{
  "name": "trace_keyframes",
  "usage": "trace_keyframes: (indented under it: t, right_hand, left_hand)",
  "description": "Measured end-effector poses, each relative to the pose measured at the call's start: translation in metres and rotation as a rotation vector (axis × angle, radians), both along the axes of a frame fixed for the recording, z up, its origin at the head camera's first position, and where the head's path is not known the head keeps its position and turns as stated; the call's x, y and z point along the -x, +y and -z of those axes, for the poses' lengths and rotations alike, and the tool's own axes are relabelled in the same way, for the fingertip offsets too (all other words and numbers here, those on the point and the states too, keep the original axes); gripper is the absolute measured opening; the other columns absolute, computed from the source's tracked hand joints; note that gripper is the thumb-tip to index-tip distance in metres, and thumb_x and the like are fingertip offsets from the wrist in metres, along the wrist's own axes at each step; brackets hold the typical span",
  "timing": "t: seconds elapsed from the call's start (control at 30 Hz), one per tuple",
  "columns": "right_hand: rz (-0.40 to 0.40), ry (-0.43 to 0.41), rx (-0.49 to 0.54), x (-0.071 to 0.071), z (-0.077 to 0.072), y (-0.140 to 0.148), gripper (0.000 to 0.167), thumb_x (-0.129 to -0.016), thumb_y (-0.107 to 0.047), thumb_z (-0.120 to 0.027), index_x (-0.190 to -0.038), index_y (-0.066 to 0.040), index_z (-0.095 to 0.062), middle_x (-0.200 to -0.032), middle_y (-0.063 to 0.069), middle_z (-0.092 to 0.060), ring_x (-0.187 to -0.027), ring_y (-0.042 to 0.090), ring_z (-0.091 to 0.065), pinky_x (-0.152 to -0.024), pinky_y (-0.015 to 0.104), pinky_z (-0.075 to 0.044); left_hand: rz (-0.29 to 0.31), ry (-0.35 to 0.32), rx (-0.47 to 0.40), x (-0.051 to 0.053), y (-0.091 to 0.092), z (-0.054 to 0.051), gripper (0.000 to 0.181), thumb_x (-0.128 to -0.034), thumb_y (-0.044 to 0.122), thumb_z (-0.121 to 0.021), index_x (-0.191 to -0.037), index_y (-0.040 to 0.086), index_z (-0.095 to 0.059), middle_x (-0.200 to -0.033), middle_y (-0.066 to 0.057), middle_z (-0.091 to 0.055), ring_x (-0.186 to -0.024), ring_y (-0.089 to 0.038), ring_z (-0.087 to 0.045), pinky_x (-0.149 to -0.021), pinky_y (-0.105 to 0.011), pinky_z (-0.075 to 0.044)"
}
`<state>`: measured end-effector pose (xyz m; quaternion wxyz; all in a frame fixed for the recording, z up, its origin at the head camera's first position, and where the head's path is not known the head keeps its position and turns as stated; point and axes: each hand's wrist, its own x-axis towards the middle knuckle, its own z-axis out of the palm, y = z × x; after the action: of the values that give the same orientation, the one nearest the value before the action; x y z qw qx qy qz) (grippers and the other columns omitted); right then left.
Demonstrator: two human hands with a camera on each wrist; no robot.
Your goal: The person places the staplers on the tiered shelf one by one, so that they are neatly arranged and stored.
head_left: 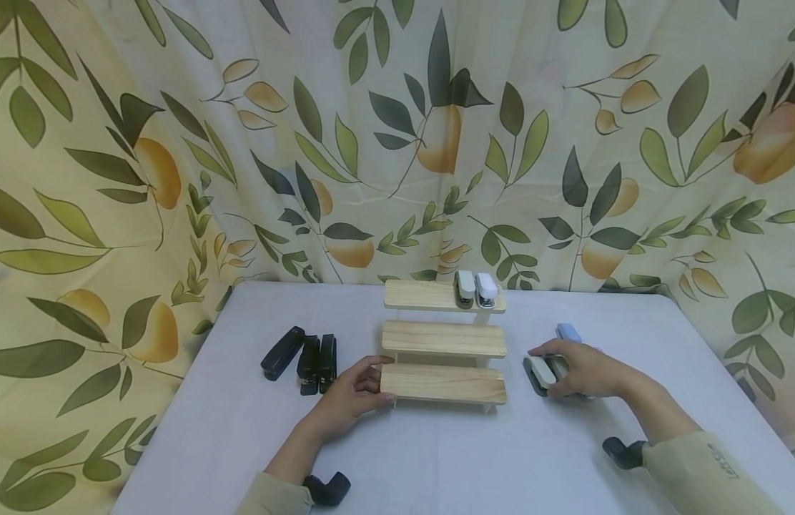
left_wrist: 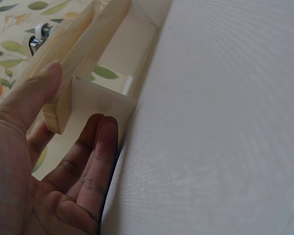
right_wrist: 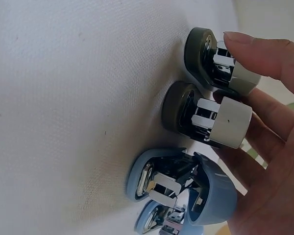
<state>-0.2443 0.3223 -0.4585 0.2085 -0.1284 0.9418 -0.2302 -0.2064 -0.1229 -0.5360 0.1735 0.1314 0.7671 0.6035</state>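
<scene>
A three-tier wooden display stand (head_left: 444, 384) stands mid-table. My left hand (head_left: 354, 397) holds the left end of its lowest tier; in the left wrist view the thumb lies on the board (left_wrist: 59, 113) and other fingertips are at the pale side support (left_wrist: 100, 95). To the right of the stand, my right hand (head_left: 587, 368) grips a grey-and-white stapler (head_left: 539, 372), thumb on its near side. The right wrist view shows a second grey-and-white stapler (right_wrist: 232, 121) beside it, then a blue stapler (right_wrist: 218, 193) and another blue one (right_wrist: 149, 218) partly hidden.
Two white-topped staplers, one dark-based (head_left: 465, 287) and one lighter (head_left: 485, 290), stand on the top tier. Left of the stand are three black staplers (head_left: 283, 352). A white cloth (head_left: 449, 465) covers the table; a leaf-patterned curtain (head_left: 397, 207) hangs behind.
</scene>
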Motion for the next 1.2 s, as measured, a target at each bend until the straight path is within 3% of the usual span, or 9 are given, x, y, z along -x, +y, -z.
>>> trace_keyframes:
  t: [0.57, 0.9, 1.2]
  right_hand:
    - [0.016, 0.0, -0.013, -0.0002, 0.0028, -0.0009, 0.073, -0.074, -0.03, -0.091, -0.139, -0.013, -0.062, -0.148, 0.025, -0.053, -0.132, 0.049, -0.05, -0.1, 0.074, -0.041]
    - [0.012, 0.054, -0.017, 0.0009, 0.0028, -0.0022, 0.072, -0.075, -0.037, -0.091, -0.137, -0.011, -0.063, -0.141, 0.021, -0.058, -0.118, 0.033, -0.057, -0.095, 0.06, -0.051]
    - [0.028, 0.053, 0.006, -0.0021, 0.0031, -0.003, 0.075, -0.077, -0.041, -0.09, -0.138, -0.008, -0.06, -0.142, 0.023, -0.058, -0.113, 0.03, -0.059, -0.091, 0.055, -0.052]
  left_hand:
    - [-0.002, -0.014, -0.004, 0.0, 0.0009, -0.0011, 0.062, -0.0887, 0.036, -0.083, -0.144, 0.038, -0.054, -0.121, -0.004, -0.066, -0.104, -0.019, -0.07, -0.09, -0.031, -0.054]
    - [-0.009, -0.003, 0.006, 0.0014, 0.0005, -0.0013, 0.062, -0.0886, 0.037, -0.083, -0.144, 0.037, -0.054, -0.12, -0.004, -0.066, -0.103, -0.019, -0.069, -0.09, -0.031, -0.054]
    - [-0.023, -0.005, 0.011, 0.0006, 0.0012, 0.0009, 0.063, -0.0878, 0.037, -0.083, -0.144, 0.037, -0.055, -0.12, -0.004, -0.066, -0.102, -0.019, -0.068, -0.089, -0.031, -0.055]
